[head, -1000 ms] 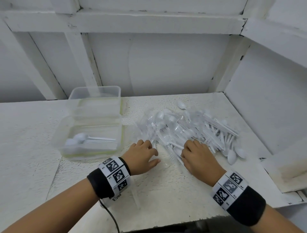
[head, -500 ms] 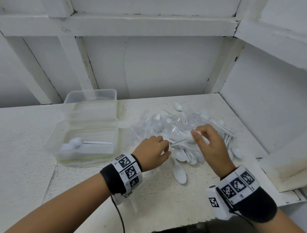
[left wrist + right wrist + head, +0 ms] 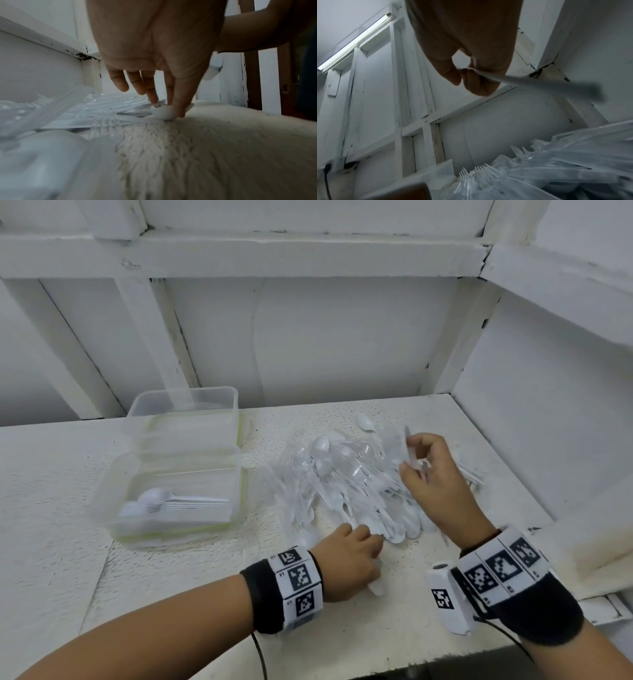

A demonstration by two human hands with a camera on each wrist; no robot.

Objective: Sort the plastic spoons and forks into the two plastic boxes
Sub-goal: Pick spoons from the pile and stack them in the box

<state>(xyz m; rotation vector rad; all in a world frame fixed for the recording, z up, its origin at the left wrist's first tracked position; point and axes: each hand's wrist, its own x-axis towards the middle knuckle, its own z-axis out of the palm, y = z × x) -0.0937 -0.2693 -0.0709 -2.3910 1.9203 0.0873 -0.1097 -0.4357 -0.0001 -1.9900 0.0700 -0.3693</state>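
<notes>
1. The left hand (image 3: pixel 346 566) sits at about 6 o'clock in the head view, low over the table, back of the hand up and knuckles arched.
2. Its fingers (image 3: pixel 150 92) point down in the left wrist view, and the thumb and forefinger tips pinch the bowl of a white spoon (image 3: pixel 164 113) against the surface.
3. The left forearm enters from 7 o'clock and wears a black wristband with printed markers (image 3: pixel 294 580).
4. The right hand (image 3: pixel 435 477) is raised at about 2 o'clock, wrist bent back.
5. Its thumb and curled fingers (image 3: pixel 477 83) pinch the end of a thin white utensil handle (image 3: pixel 547 86), which juts toward 4 o'clock in the right wrist view.
6. The right forearm comes in from 5 o'clock, also banded.
</notes>
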